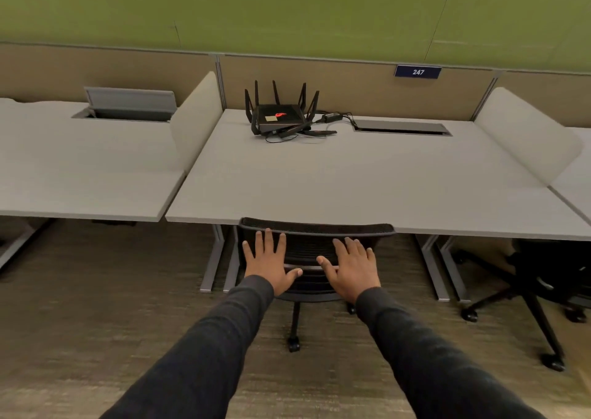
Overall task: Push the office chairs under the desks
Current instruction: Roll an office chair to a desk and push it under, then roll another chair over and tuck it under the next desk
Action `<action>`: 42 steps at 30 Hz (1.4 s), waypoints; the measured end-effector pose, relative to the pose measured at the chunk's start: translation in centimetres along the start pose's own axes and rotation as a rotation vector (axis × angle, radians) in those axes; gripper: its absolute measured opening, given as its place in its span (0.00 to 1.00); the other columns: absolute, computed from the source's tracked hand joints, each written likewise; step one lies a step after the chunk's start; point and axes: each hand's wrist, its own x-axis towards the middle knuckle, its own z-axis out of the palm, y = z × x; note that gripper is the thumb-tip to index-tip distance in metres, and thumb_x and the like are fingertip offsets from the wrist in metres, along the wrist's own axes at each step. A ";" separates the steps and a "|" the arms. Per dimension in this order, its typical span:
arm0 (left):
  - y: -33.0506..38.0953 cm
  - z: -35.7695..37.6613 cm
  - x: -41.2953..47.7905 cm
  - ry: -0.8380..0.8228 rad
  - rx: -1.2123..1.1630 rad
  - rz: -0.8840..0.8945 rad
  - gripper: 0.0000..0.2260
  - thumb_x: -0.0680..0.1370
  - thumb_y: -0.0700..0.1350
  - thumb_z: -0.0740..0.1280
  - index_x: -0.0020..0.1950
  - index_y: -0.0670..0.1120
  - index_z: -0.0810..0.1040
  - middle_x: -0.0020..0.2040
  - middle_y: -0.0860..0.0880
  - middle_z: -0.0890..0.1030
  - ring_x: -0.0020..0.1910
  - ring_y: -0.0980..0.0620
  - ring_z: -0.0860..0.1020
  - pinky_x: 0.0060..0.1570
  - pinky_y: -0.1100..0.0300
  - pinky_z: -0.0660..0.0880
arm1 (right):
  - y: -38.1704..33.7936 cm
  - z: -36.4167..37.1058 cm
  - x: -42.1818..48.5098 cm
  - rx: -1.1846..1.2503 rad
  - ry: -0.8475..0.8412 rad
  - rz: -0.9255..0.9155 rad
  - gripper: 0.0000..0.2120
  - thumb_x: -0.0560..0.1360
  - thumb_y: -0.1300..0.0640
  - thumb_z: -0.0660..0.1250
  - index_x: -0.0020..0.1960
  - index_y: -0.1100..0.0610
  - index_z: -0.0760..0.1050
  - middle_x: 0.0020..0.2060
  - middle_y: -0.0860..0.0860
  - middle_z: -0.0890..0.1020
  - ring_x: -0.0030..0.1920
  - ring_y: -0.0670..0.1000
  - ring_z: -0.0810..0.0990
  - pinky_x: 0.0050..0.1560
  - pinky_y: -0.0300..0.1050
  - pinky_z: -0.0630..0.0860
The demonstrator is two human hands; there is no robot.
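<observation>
Left hand (268, 260), right hand (351, 266), flat on black mesh chair (315, 227), desk (335, 175)

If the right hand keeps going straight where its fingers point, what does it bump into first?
The right hand lies open and flat against the mesh back of the office chair, fingers pointing up and forward. Sliding on that way, it would probably meet the desk at its front edge, just past the chair's top rim. Depth is hard to judge here.

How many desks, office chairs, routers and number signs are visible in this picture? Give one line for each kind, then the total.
Desks: 3 (left, middle, right, only a corner)
Office chairs: 2 (middle, right)
Routers: 1
Number signs: 1
Total: 7
</observation>
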 end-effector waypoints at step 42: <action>-45.6 3.3 -54.9 0.059 -0.027 -0.614 0.42 0.77 0.72 0.51 0.82 0.47 0.47 0.82 0.40 0.49 0.80 0.38 0.46 0.75 0.33 0.47 | -52.0 10.6 -38.0 -0.001 -0.125 -0.561 0.34 0.79 0.31 0.49 0.75 0.53 0.65 0.72 0.56 0.70 0.75 0.59 0.63 0.74 0.64 0.57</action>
